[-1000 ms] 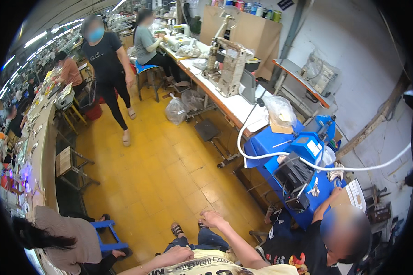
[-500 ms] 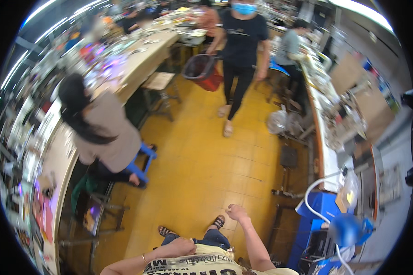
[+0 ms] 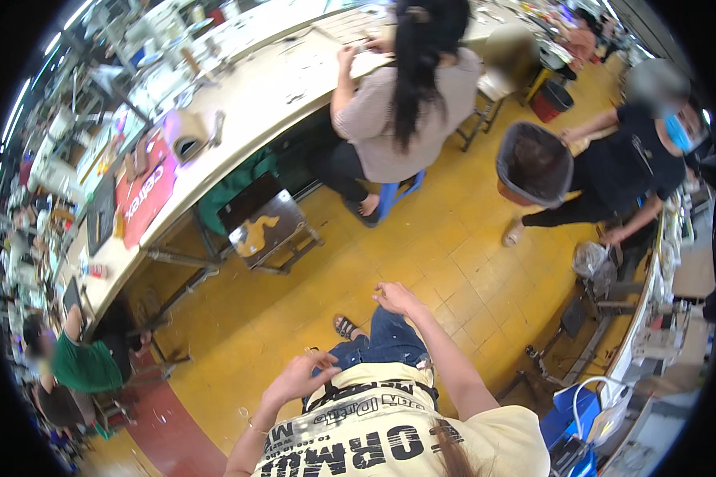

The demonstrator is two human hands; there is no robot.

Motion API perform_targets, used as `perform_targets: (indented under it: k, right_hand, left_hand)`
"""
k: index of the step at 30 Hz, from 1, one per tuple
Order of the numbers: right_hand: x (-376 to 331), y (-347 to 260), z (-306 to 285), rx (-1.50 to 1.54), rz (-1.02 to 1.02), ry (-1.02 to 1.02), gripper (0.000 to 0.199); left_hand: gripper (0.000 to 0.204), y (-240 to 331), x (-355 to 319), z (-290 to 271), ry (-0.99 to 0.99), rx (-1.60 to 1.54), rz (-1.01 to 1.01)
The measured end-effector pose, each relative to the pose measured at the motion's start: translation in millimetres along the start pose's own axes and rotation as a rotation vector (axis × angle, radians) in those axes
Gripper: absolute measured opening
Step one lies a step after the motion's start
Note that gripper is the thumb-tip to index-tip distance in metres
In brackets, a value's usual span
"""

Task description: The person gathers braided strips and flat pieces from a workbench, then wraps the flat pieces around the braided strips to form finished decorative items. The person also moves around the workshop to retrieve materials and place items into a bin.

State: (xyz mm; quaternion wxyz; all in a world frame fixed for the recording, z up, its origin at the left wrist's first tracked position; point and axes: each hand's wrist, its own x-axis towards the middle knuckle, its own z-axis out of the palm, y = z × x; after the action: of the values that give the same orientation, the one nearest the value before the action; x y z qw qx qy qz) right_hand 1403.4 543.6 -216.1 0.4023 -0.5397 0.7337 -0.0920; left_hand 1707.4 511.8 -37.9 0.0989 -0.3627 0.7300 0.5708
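My left hand hangs in front of my waist with its fingers loosely stretched and nothing in them. My right hand is held forward over the floor, near my jeans; its fingers are slightly bent and apart, and I see nothing in them. Neither hand touches a table. Below them one sandalled foot stands on the yellow tiles.
A long workbench runs along the left, with a dark-topped stool beside it. A seated person works there. At right, a person in black carries a lined bin. A blue box stands low right.
My view and body have turned left toward the workbench. My left hand's fingers have loosened from a closed shape. The person with the bin has come nearer and now appears at the right.
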Motion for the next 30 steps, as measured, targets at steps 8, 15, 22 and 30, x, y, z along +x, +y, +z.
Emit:
perform_targets:
  k: [8, 15, 22, 30]
  right_hand:
    - [85, -65, 20, -0.382, 0.112, -0.232, 0.038]
    - [160, -109, 39, -0.270, 0.176, -0.284, 0.029]
    - [290, -224, 32, -0.186, 0.010, 0.114, 0.021]
    - [327, -314, 118, -0.040, 0.304, 0.126, 0.027]
  left_hand:
    - [0.040, -60, 22, -80, 0.283, 0.189, -0.032]
    - [0.037, -90, 75, -183, 0.289, 0.331, 0.170]
    - [0.034, -225, 114, -285, 0.252, 0.485, 0.002]
    - [0.034, -358, 132, -411, -0.146, 0.633, -0.012]
